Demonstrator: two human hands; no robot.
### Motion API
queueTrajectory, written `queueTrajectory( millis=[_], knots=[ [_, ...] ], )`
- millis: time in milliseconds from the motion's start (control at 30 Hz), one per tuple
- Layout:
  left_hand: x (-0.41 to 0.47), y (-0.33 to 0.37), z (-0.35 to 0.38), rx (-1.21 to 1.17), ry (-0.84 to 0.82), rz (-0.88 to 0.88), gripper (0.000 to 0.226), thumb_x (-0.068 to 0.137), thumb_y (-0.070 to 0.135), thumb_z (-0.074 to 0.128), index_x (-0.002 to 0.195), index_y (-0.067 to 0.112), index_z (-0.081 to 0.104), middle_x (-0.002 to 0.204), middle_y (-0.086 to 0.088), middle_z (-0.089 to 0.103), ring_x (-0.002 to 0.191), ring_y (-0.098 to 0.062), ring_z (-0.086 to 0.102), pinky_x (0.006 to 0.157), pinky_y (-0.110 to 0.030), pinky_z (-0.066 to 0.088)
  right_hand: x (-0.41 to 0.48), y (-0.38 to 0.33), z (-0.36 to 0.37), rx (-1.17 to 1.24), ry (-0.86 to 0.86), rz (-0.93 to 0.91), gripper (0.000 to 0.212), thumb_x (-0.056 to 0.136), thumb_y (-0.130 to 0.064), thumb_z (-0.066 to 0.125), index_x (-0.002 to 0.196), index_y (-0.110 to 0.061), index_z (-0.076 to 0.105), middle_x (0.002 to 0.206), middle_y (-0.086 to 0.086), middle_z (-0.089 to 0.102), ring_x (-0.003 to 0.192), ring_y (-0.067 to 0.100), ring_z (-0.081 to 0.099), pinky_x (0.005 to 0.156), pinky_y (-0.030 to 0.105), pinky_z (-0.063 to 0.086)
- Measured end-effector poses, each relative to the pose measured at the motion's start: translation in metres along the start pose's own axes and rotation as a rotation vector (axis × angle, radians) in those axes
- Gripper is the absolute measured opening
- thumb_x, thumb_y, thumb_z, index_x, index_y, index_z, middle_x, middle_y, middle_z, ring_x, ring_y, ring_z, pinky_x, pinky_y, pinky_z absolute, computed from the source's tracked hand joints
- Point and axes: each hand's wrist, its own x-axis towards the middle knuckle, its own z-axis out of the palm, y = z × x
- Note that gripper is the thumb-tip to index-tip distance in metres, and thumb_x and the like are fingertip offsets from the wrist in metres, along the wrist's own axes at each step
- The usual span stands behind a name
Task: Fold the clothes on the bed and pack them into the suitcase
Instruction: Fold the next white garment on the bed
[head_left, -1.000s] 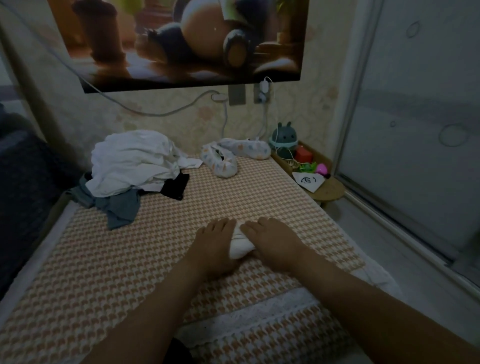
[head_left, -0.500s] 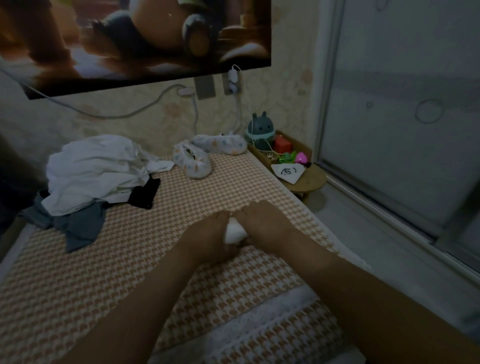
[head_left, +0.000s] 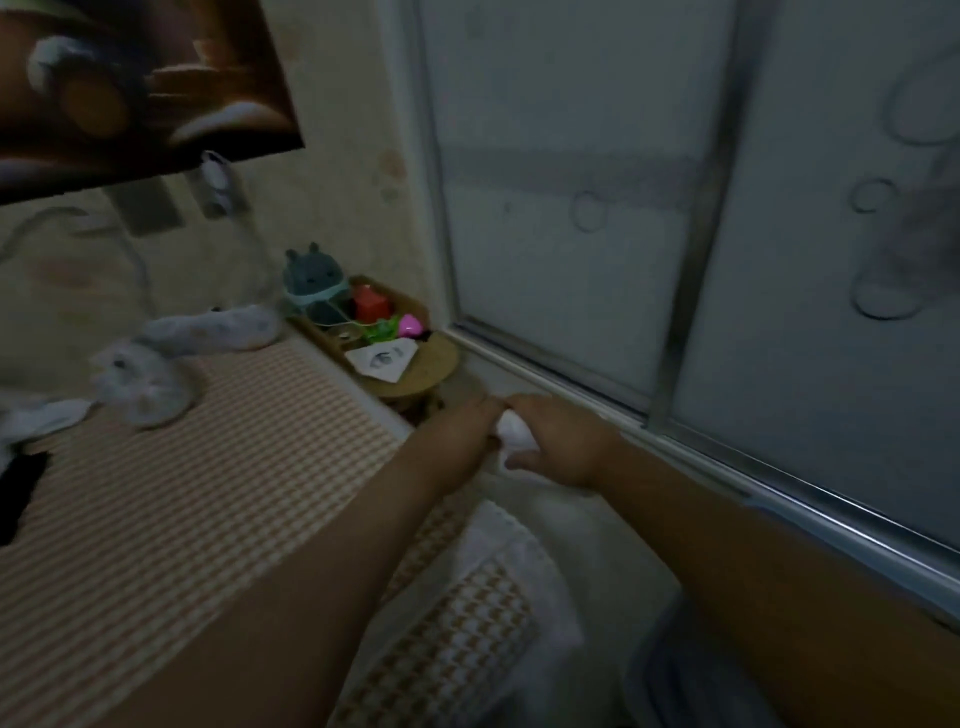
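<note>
Both hands are close together beyond the right edge of the bed (head_left: 208, 493), above the strip of floor between it and the frosted sliding door (head_left: 571, 208). Between them sits the small white bundle (head_left: 515, 435), a tightly folded or rolled piece of cloth. The right hand (head_left: 561, 444) wraps it from the right, fingers curled over the top and thumb underneath, so only a patch of white shows. The left hand (head_left: 462, 431) comes in from the other side with its fingertips against the bundle, but the frame is blurred and I cannot tell whether they pinch it or only touch it. Just behind the hands stands a low wooden side table (head_left: 421, 376) holding a teal eared toy (head_left: 311, 280), a red box (head_left: 371, 304), a pink object (head_left: 410, 326) and a white card (head_left: 382, 359). On the checked bed cover, well to the left, lie two pale patterned slippers (head_left: 140, 379) near the wall. At the left edge of the view lie white clothes (head_left: 36, 415) and a black garment (head_left: 21, 488) — both only partly in view. The cover's white lace trim (head_left: 509, 545) hangs off the near corner below the forearms. A dark poster (head_left: 130, 78) hangs on the wall above, with a plugged-in charger (head_left: 215, 179) just under its corner.
</note>
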Motion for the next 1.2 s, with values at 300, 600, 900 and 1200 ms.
queueTrajectory(
  millis=[300,600,900,1200],
  knots=[
    [0.134,0.136,0.165,-0.104,-0.243,0.191,0.041,0.091,0.030,0.060,0.129,0.017,0.051,0.128,-0.005,0.055,0.114,-0.023,0.053,0.086,-0.027,0.037,-0.133,0.196,0.020,0.202,-0.026,0.466,0.066,0.083,-0.036,0.071,0.140,-0.023,0.040,0.137,0.004,0.051,0.123,0.025,0.051,0.101,0.036,0.041],
    [0.162,0.203,0.328,-0.108,-0.335,0.205,0.048,0.091,0.022,0.059,0.134,0.010,0.045,0.130,-0.013,0.049,0.119,-0.031,0.047,0.096,-0.040,0.040,-0.242,0.322,0.075,0.284,-0.088,0.820,0.075,0.096,-0.038,0.056,0.154,-0.016,0.013,0.159,0.006,0.022,0.143,0.024,0.028,0.113,0.027,0.023],
    [0.114,0.166,0.413,0.004,-0.610,0.335,0.074,0.079,0.050,0.028,0.140,0.011,0.047,0.141,-0.017,0.046,0.125,-0.033,0.046,0.094,-0.043,0.047,-0.246,0.334,0.170,0.439,-0.503,0.733,0.068,0.097,-0.042,0.052,0.154,-0.022,0.020,0.157,-0.001,0.027,0.141,0.018,0.032,0.112,0.025,0.023],
    [0.098,0.158,0.421,0.245,-0.545,0.521,0.078,0.046,0.038,0.086,0.117,0.011,0.068,0.122,-0.011,0.065,0.110,-0.028,0.064,0.084,-0.041,0.057,-0.246,0.334,0.209,0.328,-0.392,0.714,0.059,0.103,-0.032,0.041,0.155,-0.023,0.015,0.156,0.002,0.028,0.139,0.024,0.032,0.112,0.027,0.025]
  ],
)
